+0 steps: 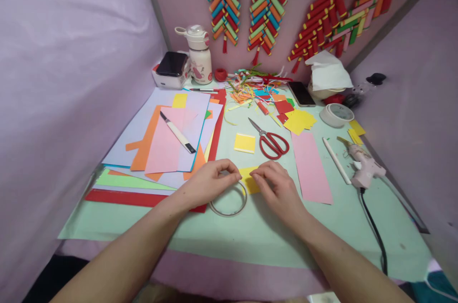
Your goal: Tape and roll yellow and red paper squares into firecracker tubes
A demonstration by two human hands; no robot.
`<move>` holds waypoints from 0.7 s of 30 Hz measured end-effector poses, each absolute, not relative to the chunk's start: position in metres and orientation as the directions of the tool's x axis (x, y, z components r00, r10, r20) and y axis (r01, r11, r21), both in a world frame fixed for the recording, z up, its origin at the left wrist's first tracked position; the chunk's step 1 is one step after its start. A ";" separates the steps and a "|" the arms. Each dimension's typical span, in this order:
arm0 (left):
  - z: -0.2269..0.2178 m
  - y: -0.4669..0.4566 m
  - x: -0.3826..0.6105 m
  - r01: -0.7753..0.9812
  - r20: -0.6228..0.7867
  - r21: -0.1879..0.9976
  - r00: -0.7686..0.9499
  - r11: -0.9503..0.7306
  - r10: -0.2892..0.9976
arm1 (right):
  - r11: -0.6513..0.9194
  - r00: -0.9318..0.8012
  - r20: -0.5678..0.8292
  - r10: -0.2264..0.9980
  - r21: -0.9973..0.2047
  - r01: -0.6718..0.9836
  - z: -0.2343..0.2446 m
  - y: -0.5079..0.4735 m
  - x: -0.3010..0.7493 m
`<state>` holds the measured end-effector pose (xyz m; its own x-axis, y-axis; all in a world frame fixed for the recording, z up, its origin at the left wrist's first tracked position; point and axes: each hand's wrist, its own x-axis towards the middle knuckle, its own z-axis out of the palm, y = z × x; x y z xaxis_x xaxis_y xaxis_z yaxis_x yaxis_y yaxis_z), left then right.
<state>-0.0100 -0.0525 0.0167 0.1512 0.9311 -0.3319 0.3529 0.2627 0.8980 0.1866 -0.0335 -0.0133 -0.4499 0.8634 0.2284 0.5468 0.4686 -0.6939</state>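
My left hand [211, 181] pinches the upper edge of a thin roll of tape [229, 215], which looks like a narrow ring. Just to the right, my right hand [277, 188] has thumb and forefinger pressed together; what lies between them is too small to make out. Between both hands a yellow paper square [252, 186] lies on the table, partly covered by the fingers. Beyond it sits another yellow square [244, 143] with pale strips along two opposite edges. Red-handled scissors [274, 144] lie beyond my right hand, blades pointing away to the left.
At left, a craft knife [178, 132] rests on stacked coloured paper [143, 202]. Rightward are a pink paper strip [312, 167], a white pen [336, 161], a corded glue gun [367, 167] and a wide tape roll [337, 115]. Paper scraps [257, 88] and a bottle [200, 59] stand behind.
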 end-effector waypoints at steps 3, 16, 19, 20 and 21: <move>0.015 -0.057 -0.005 0.393 -0.329 0.889 0.189 0.236 0.925 | 0.322 -0.416 0.088 0.905 -0.780 0.536 -0.008 -0.032 0.186; 0.008 -0.057 0.002 0.426 -0.295 0.886 0.213 0.183 0.932 | 0.222 -0.389 0.007 0.921 -0.830 0.511 -0.006 -0.031 0.183; 0.010 -0.045 -0.002 0.491 -0.338 0.849 0.218 0.197 0.916 | 0.257 -0.355 0.056 0.933 -0.795 0.550 -0.007 -0.021 0.187; 0.012 -0.039 -0.003 0.535 -0.355 0.823 0.224 0.190 0.908 | 0.263 -0.345 0.065 0.936 -0.781 0.566 -0.007 -0.017 0.188; 0.015 -0.033 -0.004 0.596 -0.365 0.785 0.227 0.167 0.903 | 0.268 -0.339 0.070 0.938 -0.766 0.584 -0.006 -0.013 0.189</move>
<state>-0.0036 -0.0329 0.0150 0.2273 0.9030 -0.3647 0.5962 0.1670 0.7852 0.1893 -0.0133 -0.0064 -0.3392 0.9381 0.0697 0.5837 0.2680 -0.7665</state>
